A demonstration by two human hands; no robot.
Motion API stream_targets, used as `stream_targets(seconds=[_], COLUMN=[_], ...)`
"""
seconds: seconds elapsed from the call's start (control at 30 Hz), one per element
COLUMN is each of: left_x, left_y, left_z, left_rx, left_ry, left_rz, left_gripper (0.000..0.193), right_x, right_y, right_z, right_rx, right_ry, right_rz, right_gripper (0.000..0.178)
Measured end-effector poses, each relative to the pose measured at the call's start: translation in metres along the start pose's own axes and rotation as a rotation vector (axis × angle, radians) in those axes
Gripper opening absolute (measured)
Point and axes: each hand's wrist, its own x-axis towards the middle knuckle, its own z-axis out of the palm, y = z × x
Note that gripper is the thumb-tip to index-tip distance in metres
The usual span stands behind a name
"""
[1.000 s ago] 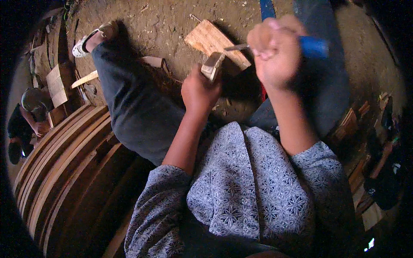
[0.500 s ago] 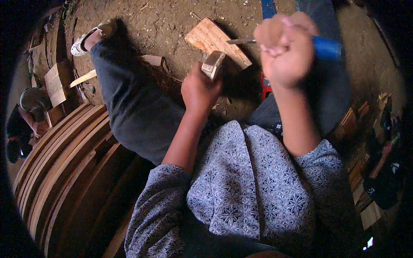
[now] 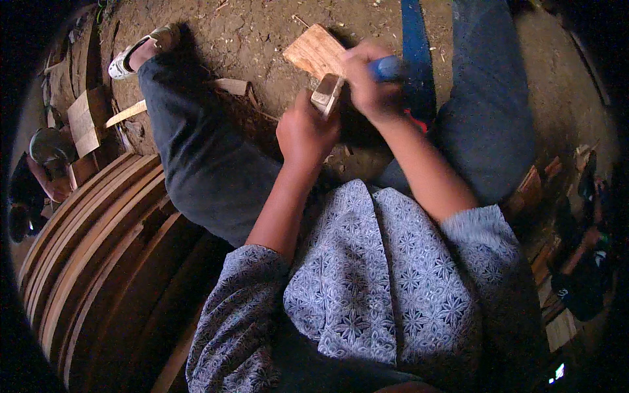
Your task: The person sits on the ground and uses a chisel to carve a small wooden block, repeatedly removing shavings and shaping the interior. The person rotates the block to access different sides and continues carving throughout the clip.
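Note:
My left hand (image 3: 304,134) is closed around a wooden block (image 3: 327,92), whose pale end sticks up past the fingers. Just right of it, my right hand (image 3: 367,82) grips a blue-handled tool (image 3: 388,67); the hand is blurred by motion, and the metal shaft is hidden now. Under and beyond both hands lies a flat wooden board (image 3: 314,51) on the dirt ground. The right hand covers the board's right part, so I cannot tell whether the tool touches it.
A long blue strip (image 3: 417,49) with a red part (image 3: 415,120) at its near end lies by my right leg. Curved stacked planks (image 3: 85,229) fill the lower left. Wood scraps (image 3: 229,86) lie near my left leg. Other people (image 3: 49,177) are at both sides.
My right hand has swung down and left with the blue-handled tool, from beside the board to over its right part. The left hand and its wooden block have barely moved.

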Motion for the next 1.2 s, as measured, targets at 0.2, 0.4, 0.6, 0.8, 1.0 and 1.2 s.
stream_targets(seconds=[0.2,0.4,0.6,0.8,1.0,1.2], left_x=[0.001,0.001,0.001,-0.002,0.004,-0.001], left_y=[-0.002,-0.005,-0.005,-0.013,-0.008,-0.013], left_z=[-0.003,0.0,-0.001,0.003,0.001,0.003], left_rx=[0.002,-0.027,0.024,-0.028,-0.011,0.008], left_ry=[0.019,-0.015,-0.046,-0.006,0.01,-0.009], left_rz=[-0.055,-0.011,-0.072,-0.028,0.002,-0.015], left_gripper=[0.037,0.037,0.037,0.037,0.038,0.037], right_x=[0.017,0.009,0.009,0.008,0.003,0.0], right_y=[-0.002,-0.005,-0.004,-0.026,0.008,-0.001], right_z=[-0.007,-0.006,-0.003,-0.007,0.007,0.007], right_rx=[0.645,0.605,0.587,0.445,0.536,0.449], right_ry=[0.185,0.057,0.053,0.029,0.076,0.076], right_rz=[0.607,0.436,0.554,0.327,0.611,0.31], right_gripper=[0.026,0.029,0.028,0.027,0.029,0.027])
